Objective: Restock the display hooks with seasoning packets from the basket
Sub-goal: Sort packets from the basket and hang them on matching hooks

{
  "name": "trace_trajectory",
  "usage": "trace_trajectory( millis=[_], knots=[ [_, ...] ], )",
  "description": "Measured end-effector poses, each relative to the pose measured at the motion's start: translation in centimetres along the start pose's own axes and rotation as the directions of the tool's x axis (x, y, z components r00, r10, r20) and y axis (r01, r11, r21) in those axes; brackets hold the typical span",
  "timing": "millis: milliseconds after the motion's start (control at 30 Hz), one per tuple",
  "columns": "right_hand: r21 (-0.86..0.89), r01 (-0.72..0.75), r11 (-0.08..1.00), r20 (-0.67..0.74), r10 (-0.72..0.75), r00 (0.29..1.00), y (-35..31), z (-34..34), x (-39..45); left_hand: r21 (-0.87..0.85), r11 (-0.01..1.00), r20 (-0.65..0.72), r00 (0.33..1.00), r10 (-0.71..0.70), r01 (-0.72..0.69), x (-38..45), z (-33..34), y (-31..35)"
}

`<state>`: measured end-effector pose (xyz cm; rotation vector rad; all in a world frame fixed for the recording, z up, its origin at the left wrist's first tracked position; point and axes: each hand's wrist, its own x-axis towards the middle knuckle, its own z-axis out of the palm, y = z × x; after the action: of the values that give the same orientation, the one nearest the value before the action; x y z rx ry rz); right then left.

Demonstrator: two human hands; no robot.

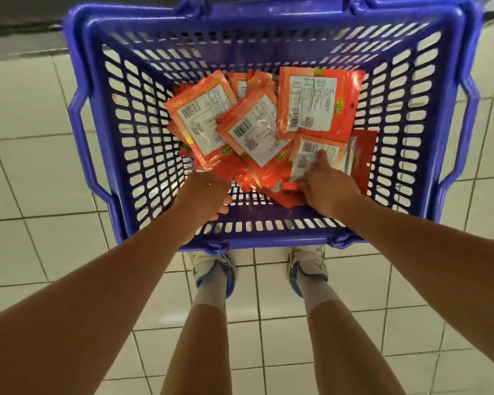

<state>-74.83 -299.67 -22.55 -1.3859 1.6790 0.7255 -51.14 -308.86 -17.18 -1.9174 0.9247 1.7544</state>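
Note:
A blue plastic basket stands on the tiled floor in front of my feet. Several red-orange seasoning packets lie in a loose pile inside it, most with their white barcode labels facing up. My right hand reaches into the near right part of the basket and pinches a packet, thumb on its label. My left hand is inside the basket at the near left edge of the pile, fingers curled downward; its fingertips are hidden, and I cannot tell whether it holds a packet.
The basket has side handles folded down on its left and right rims. White floor tiles surround it. A dark shelf base runs along the top left. My shoes stand just behind the basket.

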Motion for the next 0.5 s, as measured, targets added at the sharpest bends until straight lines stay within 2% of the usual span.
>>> trace_trajectory(
  millis=[67,100,167,200,267,333,367,467,500],
  knots=[
    [-0.040,0.072,0.997,0.014,-0.072,0.997,-0.2,-0.5,-0.3,-0.064,0.998,0.031,0.999,0.010,-0.008,-0.6,0.1,-0.2],
    [-0.009,0.138,0.990,-0.014,-0.138,0.990,-0.4,-1.0,-0.7,-0.080,0.996,-0.019,0.999,0.041,-0.042,-0.5,0.2,-0.4],
    [0.159,0.278,0.947,-0.101,-0.265,0.959,-1.0,-2.3,-1.8,0.076,0.979,-0.093,0.976,0.196,-0.190,-0.9,0.1,-0.4],
    [0.255,0.333,0.908,-0.131,-0.309,0.942,-1.5,-3.2,-2.6,0.198,0.940,-0.089,0.950,0.300,-0.279,-1.5,-0.1,-0.4],
    [0.470,0.383,0.795,-0.137,-0.363,0.922,-2.6,-4.5,-4.2,0.435,0.775,0.000,0.861,0.508,-0.457,-1.8,0.0,-0.4],
    [0.643,0.354,0.679,-0.125,-0.363,0.923,-3.6,-5.5,-5.3,0.515,0.632,0.086,0.768,0.634,-0.579,-1.7,0.0,0.0],
    [0.736,0.311,0.602,-0.140,-0.315,0.939,-3.9,-6.0,-5.5,0.492,0.620,0.100,0.747,0.657,-0.611,-1.7,0.0,0.2],
    [0.950,0.105,0.296,-0.103,-0.021,0.994,-4.0,-7.0,-4.5,0.438,0.702,0.043,0.793,0.608,-0.562,-1.9,0.2,0.6],
    [0.951,0.081,0.298,-0.118,0.107,0.987,-3.7,-7.2,-3.5,0.436,0.719,-0.003,0.799,0.602,-0.540,-1.8,0.1,0.6]
  ],
)
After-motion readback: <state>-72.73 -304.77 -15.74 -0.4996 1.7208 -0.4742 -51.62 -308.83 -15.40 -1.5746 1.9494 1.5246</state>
